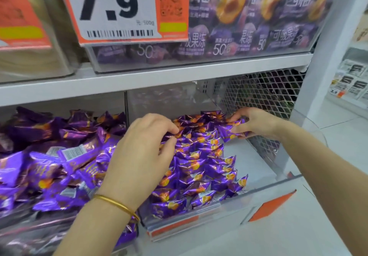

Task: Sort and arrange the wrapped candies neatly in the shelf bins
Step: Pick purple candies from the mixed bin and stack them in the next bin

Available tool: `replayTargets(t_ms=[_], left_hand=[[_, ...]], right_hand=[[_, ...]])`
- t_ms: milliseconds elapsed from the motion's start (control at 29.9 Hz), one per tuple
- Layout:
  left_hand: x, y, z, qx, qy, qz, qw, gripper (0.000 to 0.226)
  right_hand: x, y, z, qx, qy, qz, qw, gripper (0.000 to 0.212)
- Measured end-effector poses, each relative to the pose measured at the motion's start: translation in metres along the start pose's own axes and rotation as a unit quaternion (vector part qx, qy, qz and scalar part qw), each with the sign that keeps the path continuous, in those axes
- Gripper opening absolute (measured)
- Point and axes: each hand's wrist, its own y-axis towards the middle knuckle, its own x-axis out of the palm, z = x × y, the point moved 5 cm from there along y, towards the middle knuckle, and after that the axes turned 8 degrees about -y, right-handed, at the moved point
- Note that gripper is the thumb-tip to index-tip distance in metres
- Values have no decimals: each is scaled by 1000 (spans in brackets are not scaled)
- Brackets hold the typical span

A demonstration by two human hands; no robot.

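Glossy foil candies [201, 156], clear plastic bin [229, 212]

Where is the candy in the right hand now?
Head view: the candy is pinched by the right hand at the back right of the right bin, beside the mesh wall.

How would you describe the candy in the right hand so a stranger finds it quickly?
Under the 7.9 price sign stands the clear bin with tidy rows of purple candies. At its back right, beside the wire mesh, the right hand pinches one candy, the only one beyond the rows.
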Motion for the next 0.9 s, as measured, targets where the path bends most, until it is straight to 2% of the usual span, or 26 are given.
replayTargets(t_ms=[234, 334, 435, 568, 635, 802, 903], left_hand=[[-1, -1, 2, -11, 2, -9, 1000, 13], [-1, -2, 2, -11, -1, -7, 1000, 13], [-1, -2, 1, -13, -7, -3, 1000, 11], [-1, -1, 1, -12, -14, 4, 1000, 10], [-1, -1, 2, -14, -15, 3, 1000, 11], [-2, -2, 1, -13, -10, 3, 1000, 13], [-2, -2, 2, -8, -9, 7, 1000, 13]], right_hand=[[13, 8, 10, -22, -51, -24, 998, 21], [16, 9, 8, -29, -99, 10, 995, 22], [20, 9, 8, -15, -94, 64, 993, 25], [29, 11, 6, 17, -92, 107, 990, 44], [33, 12, 3, 32, -108, 103, 988, 57], [35, 5, -2, 50, -92, 79, 991, 66], [32, 3, -2, 44, -112, 81, 989, 78]])
